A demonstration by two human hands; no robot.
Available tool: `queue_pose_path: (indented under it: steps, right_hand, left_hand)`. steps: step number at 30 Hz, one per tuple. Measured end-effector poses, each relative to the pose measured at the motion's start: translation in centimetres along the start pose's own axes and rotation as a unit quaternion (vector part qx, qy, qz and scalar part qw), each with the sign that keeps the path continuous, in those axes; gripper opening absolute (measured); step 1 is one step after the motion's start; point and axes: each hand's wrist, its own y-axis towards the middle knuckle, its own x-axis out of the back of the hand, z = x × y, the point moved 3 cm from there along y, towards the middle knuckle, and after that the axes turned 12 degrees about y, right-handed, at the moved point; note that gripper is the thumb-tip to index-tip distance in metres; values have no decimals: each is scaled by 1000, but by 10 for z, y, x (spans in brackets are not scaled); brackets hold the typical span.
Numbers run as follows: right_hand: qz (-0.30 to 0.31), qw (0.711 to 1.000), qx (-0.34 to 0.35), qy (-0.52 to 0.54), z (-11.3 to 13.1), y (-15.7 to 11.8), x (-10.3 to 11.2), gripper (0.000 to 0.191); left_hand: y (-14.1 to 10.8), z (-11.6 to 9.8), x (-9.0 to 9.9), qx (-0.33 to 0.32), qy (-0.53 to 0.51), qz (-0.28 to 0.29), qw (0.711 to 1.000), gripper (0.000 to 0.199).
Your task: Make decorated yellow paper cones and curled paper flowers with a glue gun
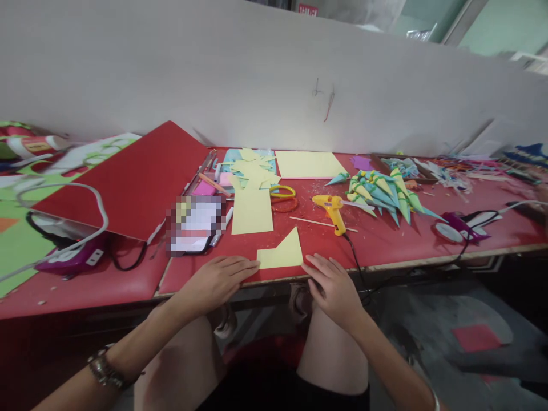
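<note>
A folded piece of pale yellow paper (280,254) lies at the red table's front edge, one corner pointing up and away from me. My left hand (220,279) rests at its left end, fingers stretched out flat and fingertips touching the paper. At the right end, my right hand (334,285) has its fingers spread, the tips at the paper's edge. Just beyond lies a yellow paper strip (252,212), with yellow scraps (252,171) heaped at its far end. Scissors with yellow and red handles (282,192) sit beside it.
A yellow glue gun (331,211) and a thin wooden stick (314,221) lie to the right, before a pile of yellow and blue paper cones (381,191). On the left are a pixelated phone-like object (197,225), a red board (132,177) and a purple power strip (72,257) with cables.
</note>
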Motion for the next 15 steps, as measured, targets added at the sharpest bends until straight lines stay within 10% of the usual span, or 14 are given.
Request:
queue_pose_path:
  steps: [15]
  right_hand:
    - [-15,997,-13,78,6,37,3,44]
  left_hand:
    - [19,-9,9,94,-117,11,989,28]
